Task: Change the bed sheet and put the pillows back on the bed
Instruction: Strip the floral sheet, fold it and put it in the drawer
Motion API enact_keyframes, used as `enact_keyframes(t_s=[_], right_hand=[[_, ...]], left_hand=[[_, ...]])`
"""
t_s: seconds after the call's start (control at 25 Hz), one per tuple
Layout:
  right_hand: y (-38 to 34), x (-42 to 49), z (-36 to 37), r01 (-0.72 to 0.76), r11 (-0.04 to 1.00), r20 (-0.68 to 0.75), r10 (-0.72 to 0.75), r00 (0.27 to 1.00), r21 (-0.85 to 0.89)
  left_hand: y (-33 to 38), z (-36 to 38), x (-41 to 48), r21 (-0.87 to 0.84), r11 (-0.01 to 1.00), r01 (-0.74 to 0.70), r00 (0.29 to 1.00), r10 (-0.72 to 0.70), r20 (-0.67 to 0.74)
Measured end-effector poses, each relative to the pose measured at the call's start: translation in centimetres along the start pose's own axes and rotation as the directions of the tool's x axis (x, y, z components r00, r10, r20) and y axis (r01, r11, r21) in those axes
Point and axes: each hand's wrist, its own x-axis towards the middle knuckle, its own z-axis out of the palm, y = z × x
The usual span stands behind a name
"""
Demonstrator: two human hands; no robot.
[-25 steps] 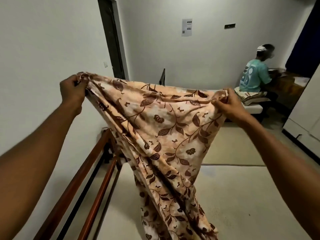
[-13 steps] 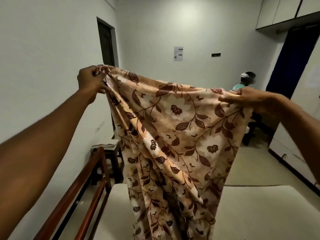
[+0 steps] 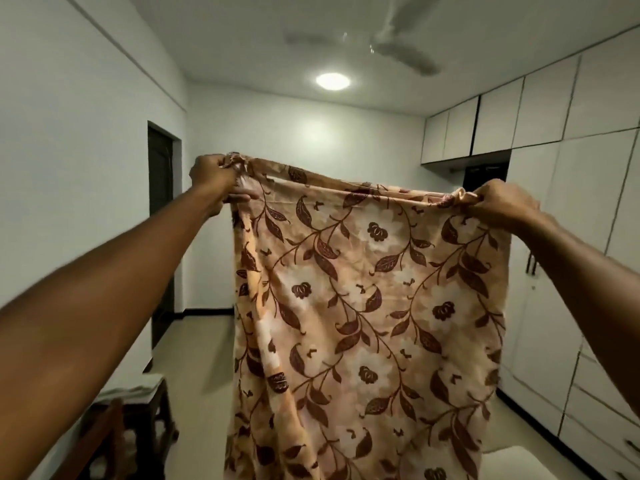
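Note:
An orange bed sheet (image 3: pixel 367 306) with a brown leaf and flower print hangs in front of me, stretched wide along its top edge. My left hand (image 3: pixel 214 176) grips the bunched top left corner. My right hand (image 3: pixel 502 202) grips the top right corner. Both arms are raised and held out forward. The sheet falls straight down past the bottom of the view and hides most of the bed behind it. A small pale corner of the mattress (image 3: pixel 512 462) shows at the lower right. No pillows are in view.
A dark wooden stool (image 3: pixel 145 420) with folded cloth on it stands at the lower left, beside a dark doorway (image 3: pixel 161 230). White wardrobe doors (image 3: pixel 554 306) line the right wall. A ceiling fan (image 3: pixel 391 39) spins overhead near a round light.
Both hands have lifted the sheet higher and pulled it wider apart, so it hangs flatter. My view has tilted up to the ceiling; the bed frame and the seated person are out of sight.

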Motion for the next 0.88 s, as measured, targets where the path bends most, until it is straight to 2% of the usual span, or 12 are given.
enact_keyframes(t_s=[0.08,0.12,0.2,0.24,0.28,0.32,0.36,0.44,0.52,0.64,0.72,0.88], right_hand=[[0.9,0.4,-2.3,0.000,0.998,-0.248,-0.016,0.969,-0.065],[1.2,0.5,-3.6,-0.002,0.996,-0.268,-0.022,0.963,-0.090],[1.9,0.6,-5.5,-0.006,0.985,-0.100,-0.012,0.995,-0.175],[2.0,0.6,-6.3,-0.009,0.978,-0.041,0.001,0.999,-0.207],[1.9,0.5,-6.8,-0.002,0.973,-0.056,-0.011,0.998,-0.230],[2.1,0.5,-7.3,-0.016,0.975,-0.138,-0.015,0.990,-0.221],[2.1,0.5,-7.5,-0.041,0.984,-0.233,0.000,0.973,-0.173],[1.9,0.4,-8.0,-0.119,0.985,-0.273,0.080,0.959,-0.126],[1.2,0.4,-8.0,-0.183,0.971,-0.265,0.138,0.954,-0.154],[1.3,1.3,-8.5,-0.245,0.969,-0.332,0.238,0.913,0.022],[1.3,1.3,-8.7,-0.265,0.955,-0.305,0.293,0.906,0.131],[0.9,1.6,-9.6,-0.229,0.955,-0.391,0.286,0.875,0.187]], left_hand=[[2.1,0.8,0.9,0.121,0.975,-0.187,0.982,0.184,0.037],[3.2,1.1,1.4,0.263,0.915,-0.306,0.952,0.297,0.076],[4.6,1.8,2.0,0.610,0.669,-0.424,0.898,0.399,0.186],[5.1,2.4,2.1,0.691,0.581,-0.430,0.889,0.407,0.211],[5.3,2.9,2.3,0.712,0.554,-0.431,0.884,0.419,0.209],[5.6,3.7,2.9,0.664,0.610,-0.432,0.883,0.436,0.173],[5.8,4.3,3.3,0.555,0.730,-0.400,0.903,0.418,0.101],[5.7,5.3,4.6,0.280,0.922,-0.265,0.961,0.276,0.003],[5.4,6.4,4.9,0.100,0.988,-0.121,0.992,0.118,0.033],[5.6,7.5,4.8,-0.110,0.991,-0.079,0.996,0.083,0.030],[5.5,7.5,4.5,-0.116,0.983,-0.142,0.989,0.146,0.029],[5.7,6.7,4.4,0.213,0.928,-0.306,0.916,0.347,-0.199]])
